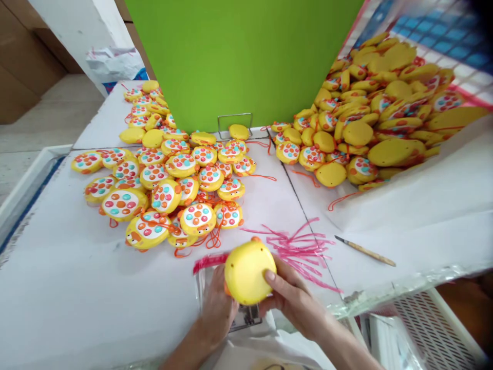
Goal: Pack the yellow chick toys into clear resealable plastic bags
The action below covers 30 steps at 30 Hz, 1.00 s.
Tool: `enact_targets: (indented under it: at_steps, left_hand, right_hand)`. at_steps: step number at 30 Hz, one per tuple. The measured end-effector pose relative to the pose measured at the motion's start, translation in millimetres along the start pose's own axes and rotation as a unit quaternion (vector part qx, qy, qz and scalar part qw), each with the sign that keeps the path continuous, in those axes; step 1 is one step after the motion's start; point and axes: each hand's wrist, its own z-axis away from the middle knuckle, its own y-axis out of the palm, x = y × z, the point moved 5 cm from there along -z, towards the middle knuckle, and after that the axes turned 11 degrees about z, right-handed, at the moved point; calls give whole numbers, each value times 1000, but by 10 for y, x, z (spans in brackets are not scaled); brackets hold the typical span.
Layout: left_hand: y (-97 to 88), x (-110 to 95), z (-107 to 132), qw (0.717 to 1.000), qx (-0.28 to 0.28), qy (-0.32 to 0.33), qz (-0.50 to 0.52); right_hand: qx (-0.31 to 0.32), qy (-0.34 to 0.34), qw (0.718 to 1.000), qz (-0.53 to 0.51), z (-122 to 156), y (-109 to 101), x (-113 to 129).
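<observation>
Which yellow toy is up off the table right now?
The yellow toy held between your left hand and right hand, its plain yellow back showing. No other toy is being held.

Left hand (219, 311) cupped low, right hand (290, 300) curled just beside it, right forearm (341, 341) angling in from below

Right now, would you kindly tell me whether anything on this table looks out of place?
Loose pink strips lie scattered like litter on the white tabletop, and a bare craft knife sits unsheathed near its edge.
</observation>
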Motion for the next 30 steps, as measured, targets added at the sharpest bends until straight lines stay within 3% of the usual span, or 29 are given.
enact_targets:
  at_steps: [2,4,7,12,14,16,18,20,21,22,24,27,30]
  left_hand:
    - [-5,-34,11,1000,-2,11,-16]
    - [-32,-99,43,999,6,39,-37]
    - [-87,-227,102,994,10,77,-80]
    - [-158,-395,90,994,23,93,-60]
    - [-283,-400,60,995,28,86,-40]
    - [-536,-365,40,996,-23,78,-42]
    - [-844,-260,38,993,-110,21,-47]
    - [-1045,-80,50,980,-160,-114,-19]
    - [-1067,14,59,968,-159,-194,17]
    - [-1027,90,62,952,-139,-263,70]
    - [-846,147,27,920,-82,-331,191]
    - [-603,106,-79,891,-45,-335,304]
    - [-514,76,-122,875,-56,-346,334]
  right_hand:
    - [-38,-38,998,15,-104,92,11]
    - [-72,-74,986,129,-148,146,33]
    - [-78,-121,944,297,-127,178,94]
    - [-76,-128,891,429,-100,76,120]
    - [-69,-132,870,470,-97,39,101]
    - [-64,-128,857,495,-86,7,75]
    - [-65,-120,852,505,-71,-17,64]
    - [-68,-114,854,503,-63,-23,77]
    - [-66,-113,857,499,-63,-19,92]
    - [-63,-114,858,497,-65,-12,112]
    - [-57,-125,850,509,-76,0,167]
    - [-52,-150,805,572,-108,-5,258]
    - [-8,-183,747,639,-157,18,272]
